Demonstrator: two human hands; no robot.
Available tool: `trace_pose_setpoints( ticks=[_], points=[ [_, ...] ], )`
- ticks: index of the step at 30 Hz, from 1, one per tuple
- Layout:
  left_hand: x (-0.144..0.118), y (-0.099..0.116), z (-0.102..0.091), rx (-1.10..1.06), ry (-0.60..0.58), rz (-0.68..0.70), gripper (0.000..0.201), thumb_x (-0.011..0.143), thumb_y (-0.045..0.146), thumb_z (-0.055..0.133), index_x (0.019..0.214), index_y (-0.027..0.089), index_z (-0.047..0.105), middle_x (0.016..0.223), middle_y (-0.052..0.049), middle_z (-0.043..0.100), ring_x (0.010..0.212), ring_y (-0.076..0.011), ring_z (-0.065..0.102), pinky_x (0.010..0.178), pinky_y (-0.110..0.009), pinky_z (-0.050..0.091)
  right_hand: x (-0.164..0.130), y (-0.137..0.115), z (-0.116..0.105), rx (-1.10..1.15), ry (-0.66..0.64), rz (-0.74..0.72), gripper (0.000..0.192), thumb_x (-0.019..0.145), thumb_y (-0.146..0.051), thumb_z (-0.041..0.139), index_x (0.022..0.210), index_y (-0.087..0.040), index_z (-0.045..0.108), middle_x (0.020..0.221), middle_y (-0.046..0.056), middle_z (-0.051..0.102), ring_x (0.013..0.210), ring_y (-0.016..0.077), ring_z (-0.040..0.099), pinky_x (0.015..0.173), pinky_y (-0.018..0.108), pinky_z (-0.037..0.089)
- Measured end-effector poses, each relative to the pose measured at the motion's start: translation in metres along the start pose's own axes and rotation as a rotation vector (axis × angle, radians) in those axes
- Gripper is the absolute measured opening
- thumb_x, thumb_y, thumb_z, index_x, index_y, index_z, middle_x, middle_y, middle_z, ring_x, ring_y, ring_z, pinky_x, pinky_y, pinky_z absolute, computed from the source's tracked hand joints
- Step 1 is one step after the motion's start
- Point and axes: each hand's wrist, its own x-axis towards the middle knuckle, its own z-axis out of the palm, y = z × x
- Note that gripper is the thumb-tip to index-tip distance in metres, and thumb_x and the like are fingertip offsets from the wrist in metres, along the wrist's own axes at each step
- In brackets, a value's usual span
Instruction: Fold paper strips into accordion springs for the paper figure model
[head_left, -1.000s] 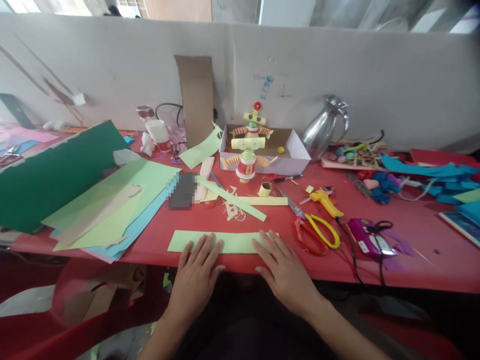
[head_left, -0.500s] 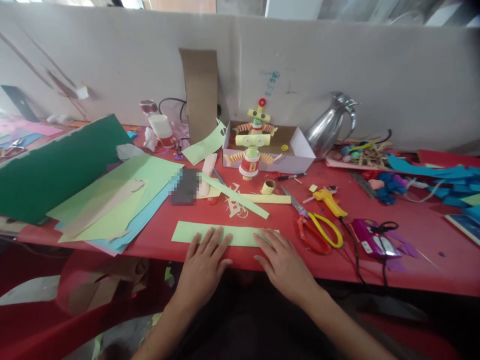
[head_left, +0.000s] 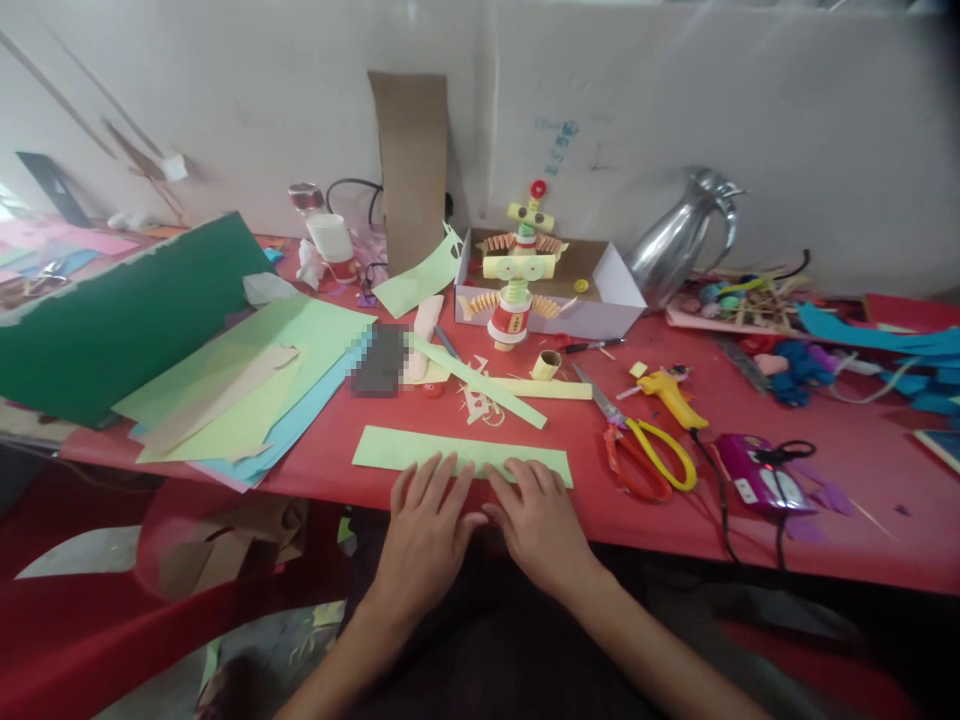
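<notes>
A light green paper strip (head_left: 379,447) lies flat on the red tabletop near its front edge. My left hand (head_left: 433,515) rests palm down with its fingertips on the strip's near edge, fingers stretched out. Beside it my right hand (head_left: 536,515) lies in the same way, open, its fingertips touching the right half of the strip. The two thumbs come close together just below the strip. Both hands cover part of the strip's near edge. Beyond it lie a narrow pale green strip (head_left: 510,398) and a pale yellow strip (head_left: 566,390).
Right of the strip lie scissors (head_left: 660,455), a yellow glue gun (head_left: 675,398) and a purple box (head_left: 754,470) with a cord. Behind stand a paper figure (head_left: 512,318), an open box (head_left: 619,300) and a metal jug (head_left: 686,235). Coloured sheets (head_left: 315,330) are stacked left.
My right hand has slid left along the strip, closer to my left hand. Both hands now sit more on the near edge. The view has tipped slightly downward.
</notes>
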Motion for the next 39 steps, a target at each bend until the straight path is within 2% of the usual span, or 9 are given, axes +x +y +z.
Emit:
trace_pose_setpoints(
  ticks=[4,8,11,16,20,23,28,34,39],
  points=[
    [-0.004,0.024,0.001,0.046,-0.01,-0.156,0.053,0.093,0.045,0.049,0.141,0.023,0.049,0.111,-0.013,0.062,0.097,-0.0283,0.053,0.087,-0.047,0.038,-0.003,0.0,0.002,0.01,-0.004,-0.003,0.043,0.098,-0.036,0.045,0.137,-0.019,0.054,0.125,0.015,0.057,0.109,0.0306,0.047,0.09,0.047,0.044],
    [-0.002,0.038,0.004,0.061,-0.019,-0.21,0.065,0.09,0.055,0.048,0.143,0.017,0.047,0.099,-0.013,0.059,0.091,-0.0285,0.048,0.081,-0.046,0.036,-0.004,-0.002,0.002,0.008,-0.003,0.009,0.043,0.098,-0.035,0.046,0.137,-0.019,0.054,0.126,0.015,0.057,0.11,0.0305,0.046,0.09,0.046,0.043],
    [-0.003,0.037,0.004,0.072,-0.014,-0.217,0.065,0.09,0.056,0.046,0.142,0.016,0.048,0.098,-0.013,0.058,0.09,-0.0289,0.046,0.081,-0.047,0.034,-0.003,-0.002,0.002,0.006,-0.009,0.013,0.043,0.098,-0.036,0.045,0.136,-0.019,0.054,0.126,0.015,0.057,0.11,0.0306,0.046,0.089,0.046,0.044],
    [-0.016,0.005,0.0,0.152,0.009,-0.307,0.058,0.092,0.052,0.044,0.139,0.019,0.052,0.095,-0.013,0.055,0.087,-0.0293,0.045,0.079,-0.048,0.034,-0.003,-0.003,0.001,-0.013,-0.012,0.015,0.043,0.099,-0.036,0.043,0.137,-0.018,0.055,0.126,0.016,0.057,0.111,0.0316,0.047,0.09,0.048,0.043],
    [-0.025,-0.033,-0.006,0.248,0.057,-0.486,0.052,0.094,0.047,0.041,0.134,0.02,0.059,0.097,-0.015,0.052,0.086,-0.0302,0.044,0.077,-0.05,0.035,-0.003,-0.004,0.001,-0.022,-0.005,0.018,0.042,0.099,-0.035,0.043,0.135,-0.019,0.056,0.125,0.015,0.058,0.109,0.0314,0.048,0.09,0.048,0.042],
    [-0.028,-0.052,-0.009,0.275,0.079,-0.548,0.049,0.094,0.045,0.039,0.132,0.02,0.061,0.1,-0.016,0.051,0.086,-0.0299,0.045,0.075,-0.049,0.037,-0.003,-0.005,0.001,-0.022,-0.001,0.013,0.042,0.099,-0.034,0.043,0.135,-0.018,0.056,0.124,0.015,0.059,0.109,0.0309,0.048,0.09,0.047,0.042],
    [-0.022,-0.04,-0.009,0.266,0.107,-0.516,0.051,0.094,0.045,0.041,0.132,0.016,0.059,0.103,-0.017,0.054,0.089,-0.0315,0.046,0.077,-0.05,0.038,-0.004,-0.006,0.003,-0.033,0.024,0.017,0.041,0.099,-0.034,0.043,0.135,-0.017,0.056,0.124,0.015,0.058,0.109,0.0312,0.047,0.09,0.048,0.042],
    [-0.006,0.004,-0.004,0.101,0.087,-0.239,0.041,0.092,0.042,0.049,0.125,0.023,0.064,0.104,-0.014,0.06,0.093,-0.0303,0.049,0.083,-0.049,0.035,-0.003,-0.006,0.002,-0.034,0.004,0.016,0.042,0.099,-0.031,0.043,0.136,-0.018,0.054,0.125,0.016,0.057,0.11,0.0315,0.047,0.089,0.048,0.043],
    [0.006,0.012,-0.004,0.075,0.079,-0.227,0.038,0.093,0.041,0.049,0.122,0.022,0.065,0.102,-0.013,0.063,0.091,-0.0286,0.05,0.083,-0.048,0.033,-0.003,-0.006,0.003,-0.028,0.01,0.018,0.042,0.098,-0.031,0.044,0.137,-0.018,0.054,0.126,0.015,0.057,0.11,0.0317,0.046,0.09,0.048,0.042]
  ],
)
